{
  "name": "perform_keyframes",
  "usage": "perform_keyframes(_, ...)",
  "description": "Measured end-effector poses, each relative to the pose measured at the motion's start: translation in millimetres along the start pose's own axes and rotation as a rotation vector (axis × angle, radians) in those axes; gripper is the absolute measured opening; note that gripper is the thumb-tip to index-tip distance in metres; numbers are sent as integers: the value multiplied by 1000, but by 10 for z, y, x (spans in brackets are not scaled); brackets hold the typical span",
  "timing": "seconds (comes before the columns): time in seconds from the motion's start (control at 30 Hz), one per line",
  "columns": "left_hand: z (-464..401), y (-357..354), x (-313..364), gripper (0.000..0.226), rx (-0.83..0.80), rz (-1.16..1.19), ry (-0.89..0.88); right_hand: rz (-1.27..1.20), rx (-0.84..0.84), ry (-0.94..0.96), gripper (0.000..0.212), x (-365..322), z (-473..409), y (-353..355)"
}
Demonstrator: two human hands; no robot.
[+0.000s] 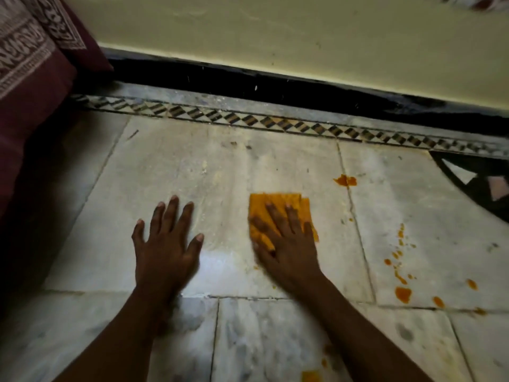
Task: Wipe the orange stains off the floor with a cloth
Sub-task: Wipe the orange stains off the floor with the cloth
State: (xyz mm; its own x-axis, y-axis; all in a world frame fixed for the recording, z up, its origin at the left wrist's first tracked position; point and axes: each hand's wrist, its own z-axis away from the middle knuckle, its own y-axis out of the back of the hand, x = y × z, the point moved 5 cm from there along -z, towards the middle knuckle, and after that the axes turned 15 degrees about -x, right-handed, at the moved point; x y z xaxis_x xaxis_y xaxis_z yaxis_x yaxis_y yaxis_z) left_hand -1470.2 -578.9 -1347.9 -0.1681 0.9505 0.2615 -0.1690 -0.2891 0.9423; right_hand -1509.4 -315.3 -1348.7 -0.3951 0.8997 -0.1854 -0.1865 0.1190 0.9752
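A folded orange cloth (278, 205) lies flat on the pale marble floor (192, 172). My right hand (283, 238) presses down on it with spread, straight fingers. My left hand (165, 241) rests flat on the bare floor to the left of the cloth, fingers spread. An orange stain (345, 180) sits just beyond and right of the cloth. A trail of orange drops (399, 249) runs down the right tile to a larger blob (403, 294). More orange marks (311, 376) show near the bottom edge.
A maroon patterned fabric (30, 78) hangs at the left. A patterned tile border (248, 119) and a black skirting (248, 81) run along the cream wall (275, 31). A dark inlay (479, 183) lies at the right.
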Motion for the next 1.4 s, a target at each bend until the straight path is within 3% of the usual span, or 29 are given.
perform_keyframes(0.1,2,-21,-14,73,6,-7,-8,-21,-6,-94,62,379,284,30)
perform_keyframes(0.2,-28,-82,-10,74,1,-13,-3,-53,13,-377,67,699,-438,200)
perform_keyframes(0.27,-25,-70,-19,74,21,-12,-4,-140,-55,-452,66,616,-1101,273)
perform_keyframes(0.37,-48,-78,-31,74,31,-26,-12,-105,-15,-358,66,243,-1522,206)
perform_keyframes(0.47,-16,-33,-33,74,27,-6,-6,-44,-19,-88,66,-168,-1008,91)
perform_keyframes(0.53,-15,-17,-19,74,23,8,-13,-40,-56,-21,63,-72,-561,33)
perform_keyframes(0.6,-27,-51,-27,74,18,-2,-2,-52,-64,-65,63,258,-496,63)
perform_keyframes(0.7,-40,-98,-36,74,12,-21,6,-65,-93,-284,70,651,-1046,249)
perform_keyframes(0.77,-44,-91,-56,74,37,-12,10,-161,-123,-408,64,675,-1563,386)
perform_keyframes(0.83,-50,-81,-59,74,41,-3,11,-203,-136,-417,62,502,-1876,411)
perform_keyframes(0.97,-42,-44,-71,74,27,2,4,-41,-164,-76,66,98,-1407,233)
perform_keyframes(1.03,1,-52,-52,73,20,2,-4,3,-148,41,68,285,-923,147)
perform_keyframes(1.1,-2,-77,-76,74,7,2,-4,-10,-131,-27,68,621,-882,151)
perform_keyframes(1.23,-23,-70,-52,73,4,17,-5,-153,-149,-429,63,719,-1562,311)
perform_keyframes(1.33,-30,-63,-36,74,15,15,0,-305,-163,-483,64,464,-1978,376)
perform_keyframes(1.4,-19,-52,-31,74,7,29,-2,-237,-185,-422,65,227,-1895,293)
